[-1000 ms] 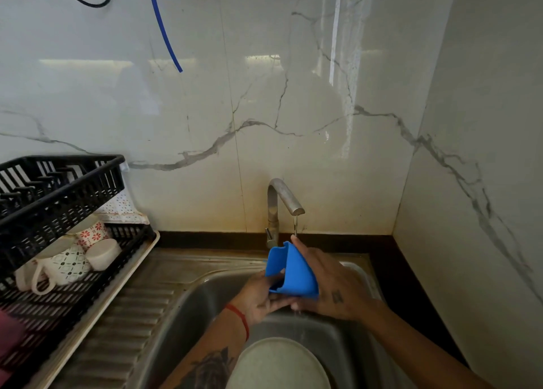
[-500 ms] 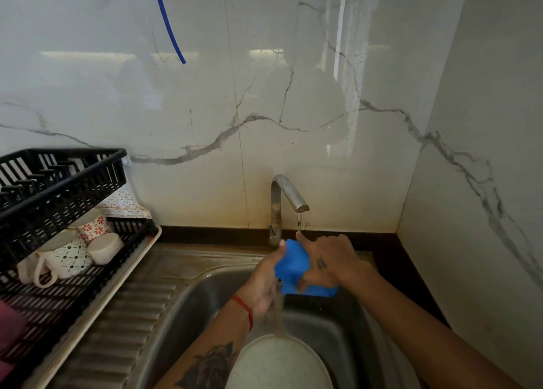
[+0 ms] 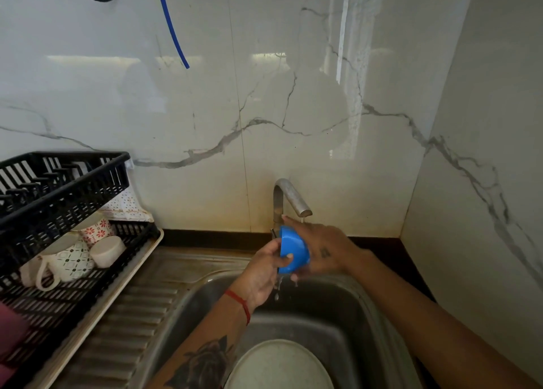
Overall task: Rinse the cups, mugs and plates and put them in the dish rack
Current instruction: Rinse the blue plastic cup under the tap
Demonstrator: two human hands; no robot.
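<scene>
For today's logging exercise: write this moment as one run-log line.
stage: rinsing | both hands hold blue cup under tap | plate in sink | three mugs racked

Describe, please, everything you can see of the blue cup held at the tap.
The blue cup looks like smooth, glossy plastic, rounded and tipped on its side above the sink, just below the tap spout. The left hand grips one side, the right hand cups the other. Water drips beneath it. No handle shows.

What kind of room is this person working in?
Most likely a home kitchen, at the washing-up corner. A steel sink with a tap sits against marble-look wall tiles, and a black dish rack beside it holds patterned mugs.
</scene>
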